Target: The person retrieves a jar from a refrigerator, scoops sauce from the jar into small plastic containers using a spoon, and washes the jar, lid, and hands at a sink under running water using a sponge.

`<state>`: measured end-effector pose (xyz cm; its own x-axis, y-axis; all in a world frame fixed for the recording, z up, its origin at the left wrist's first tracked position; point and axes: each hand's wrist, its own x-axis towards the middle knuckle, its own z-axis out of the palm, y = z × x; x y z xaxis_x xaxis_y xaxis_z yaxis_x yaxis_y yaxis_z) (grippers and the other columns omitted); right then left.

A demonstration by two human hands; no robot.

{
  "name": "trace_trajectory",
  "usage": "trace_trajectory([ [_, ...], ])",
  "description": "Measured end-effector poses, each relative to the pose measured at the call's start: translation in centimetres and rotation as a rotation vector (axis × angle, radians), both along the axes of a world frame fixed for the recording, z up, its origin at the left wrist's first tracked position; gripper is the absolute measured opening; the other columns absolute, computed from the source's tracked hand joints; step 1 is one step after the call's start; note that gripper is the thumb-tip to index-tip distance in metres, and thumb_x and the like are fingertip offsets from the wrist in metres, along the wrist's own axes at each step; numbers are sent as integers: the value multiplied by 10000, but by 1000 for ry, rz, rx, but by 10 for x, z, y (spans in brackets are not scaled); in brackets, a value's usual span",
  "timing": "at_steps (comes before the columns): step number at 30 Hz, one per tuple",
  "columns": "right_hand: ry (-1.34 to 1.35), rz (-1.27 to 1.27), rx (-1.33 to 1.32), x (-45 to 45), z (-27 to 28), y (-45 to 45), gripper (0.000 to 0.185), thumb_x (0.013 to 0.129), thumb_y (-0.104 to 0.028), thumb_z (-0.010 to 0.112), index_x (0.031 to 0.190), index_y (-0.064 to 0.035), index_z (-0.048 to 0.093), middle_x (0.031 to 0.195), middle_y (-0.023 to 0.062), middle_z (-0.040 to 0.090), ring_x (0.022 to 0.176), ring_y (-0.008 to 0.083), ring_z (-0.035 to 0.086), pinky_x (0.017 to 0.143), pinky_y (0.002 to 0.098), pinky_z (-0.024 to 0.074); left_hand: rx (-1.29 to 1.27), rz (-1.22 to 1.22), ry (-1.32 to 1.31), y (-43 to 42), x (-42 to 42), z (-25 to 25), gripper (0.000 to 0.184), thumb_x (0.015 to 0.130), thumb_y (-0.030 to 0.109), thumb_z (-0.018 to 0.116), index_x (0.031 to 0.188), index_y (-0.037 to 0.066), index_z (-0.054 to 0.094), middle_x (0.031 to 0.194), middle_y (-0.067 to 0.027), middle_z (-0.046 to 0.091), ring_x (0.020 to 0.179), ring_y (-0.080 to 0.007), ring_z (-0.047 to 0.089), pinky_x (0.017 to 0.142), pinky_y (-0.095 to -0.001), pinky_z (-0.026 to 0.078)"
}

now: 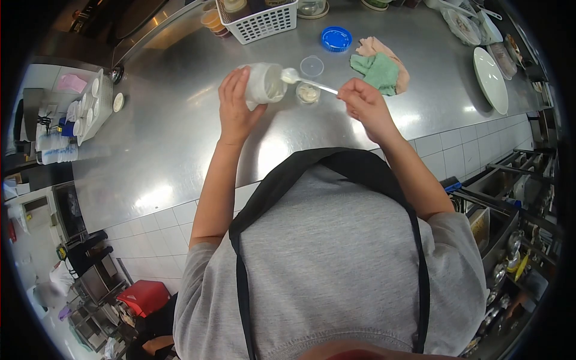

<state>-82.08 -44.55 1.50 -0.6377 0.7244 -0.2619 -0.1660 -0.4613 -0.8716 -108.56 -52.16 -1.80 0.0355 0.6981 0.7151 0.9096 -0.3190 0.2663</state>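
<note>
No readable text, labels, brands, numbers or signs.

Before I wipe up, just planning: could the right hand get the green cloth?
Probably yes: the green cloth lies close to the right hand, nothing between, though its spoon likely needs setting down first.

Nearer you than the far white, slotted plastic basket (pixel 262 26), you have one translucent plastic jar (pixel 259 83), one slim light-coloured spoon (pixel 318 86) and one small, clear round cup (pixel 308 93); right of the basket, one round blue lid (pixel 336 39) and two crumpled cloths (pixel 380 69).
</note>
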Motion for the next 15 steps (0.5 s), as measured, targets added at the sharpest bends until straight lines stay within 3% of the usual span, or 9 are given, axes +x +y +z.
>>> trace_trajectory([
  [2, -424, -138, 771, 9, -5, -4, 107, 879, -127, 535, 821, -38, 528, 565, -19, 419, 505, 40, 382, 444, 236, 290, -15, 32, 12, -3, -7, -2, 942, 496, 63, 801, 1304, 83, 317, 1237, -99, 489, 1147, -327, 433, 969, -420, 335],
  [3, -536, -131, 850, 12, -6, -7, 81, 863, -116, 529, 821, -51, 505, 565, 29, 480, 520, 111, 482, 478, 292, 345, 6, 48, -6, -4, -9, -3, 935, 491, 49, 788, 1306, 92, 331, 1240, -99, 470, 1147, -329, 429, 967, -424, 347],
  [4, -537, -132, 848, 13, -12, -7, 81, 863, -116, 529, 821, -51, 505, 565, 29, 480, 520, 111, 482, 478, 292, 345, 26, 63, -23, -5, -11, -4, 929, 487, 35, 775, 1308, 102, 346, 1242, -99, 451, 1147, -332, 426, 964, -428, 360],
  [6, -670, -81, 1431, 12, -23, -8, 84, 818, -104, 543, 784, -64, 478, 595, 59, 523, 547, 210, 530, 526, 345, 363, 33, 71, -21, -5, -12, -3, 933, 492, 40, 779, 1312, 103, 338, 1232, -105, 453, 1146, -333, 425, 960, -433, 358],
  [7, -779, 67, 1439, 13, -24, -8, 113, 775, -102, 552, 749, -74, 446, 624, 67, 545, 613, 265, 547, 570, 372, 357, 35, 78, -22, -6, -12, -2, 936, 494, 41, 778, 1315, 103, 331, 1231, -105, 454, 1146, -333, 424, 961, -433, 358],
  [10, -704, -53, 1533, 9, -16, -7, 117, 770, -96, 550, 736, -80, 440, 616, 60, 526, 603, 241, 539, 580, 347, 342, 38, 91, -21, -8, -12, 0, 939, 500, 42, 777, 1318, 104, 321, 1229, -106, 455, 1146, -334, 424, 963, -432, 357],
  [13, -762, 65, 1564, 9, -15, -1, 106, 769, -95, 550, 741, -86, 449, 614, 52, 518, 601, 228, 533, 594, 334, 334, 28, 95, -23, -11, -11, -1, 935, 505, 43, 775, 1317, 102, 317, 1232, -109, 455, 1144, -333, 424, 964, -431, 357],
  [15, -752, 15, 1587, 10, -11, -3, 104, 767, -93, 553, 744, -88, 452, 615, 48, 521, 601, 225, 532, 599, 333, 334, 32, 93, -24, -10, -11, -3, 931, 507, 43, 774, 1316, 100, 317, 1234, -110, 455, 1144, -332, 424, 964, -431, 357],
])
